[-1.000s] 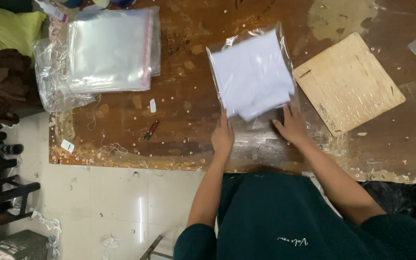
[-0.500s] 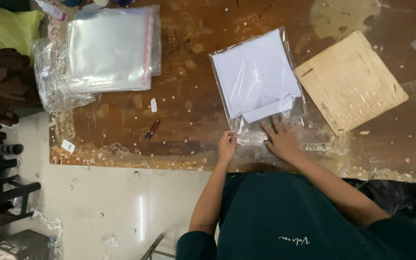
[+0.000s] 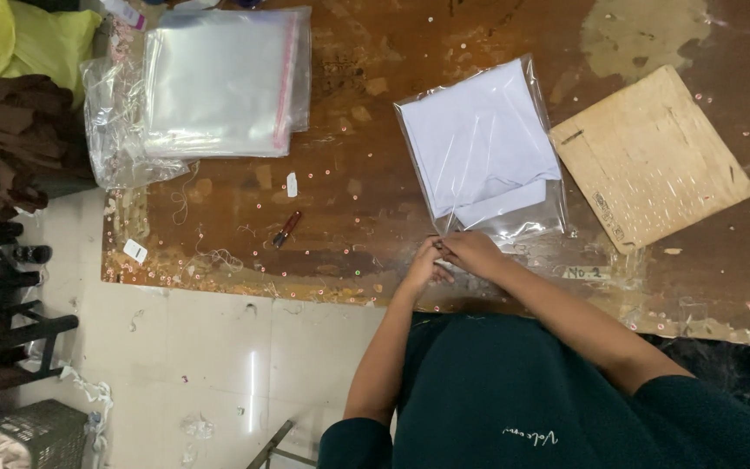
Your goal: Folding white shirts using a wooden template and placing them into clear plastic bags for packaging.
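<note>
A clear plastic bag (image 3: pixel 542 213) with a folded white cloth (image 3: pixel 479 139) inside lies on the worn brown table (image 3: pixel 358 174), straight ahead of me. My left hand (image 3: pixel 421 267) and my right hand (image 3: pixel 472 252) meet at the bag's near left corner. The fingertips of both hands pinch the bag's open edge there. The fingers hide the edge itself, and both forearms reach over the table's near edge.
A pale wooden board (image 3: pixel 653 156) lies right of the bag. A stack of empty clear bags (image 3: pixel 219 82) sits at the far left, with yellow cloth (image 3: pixel 28 39) and brown cloth (image 3: pixel 2 139) beyond it. A small red-brown tool (image 3: pixel 286 228) lies left of my hands.
My hands were flat on the bag's near end and have slid back toward me. They now come together at its near left corner. The bag lies flatter.
</note>
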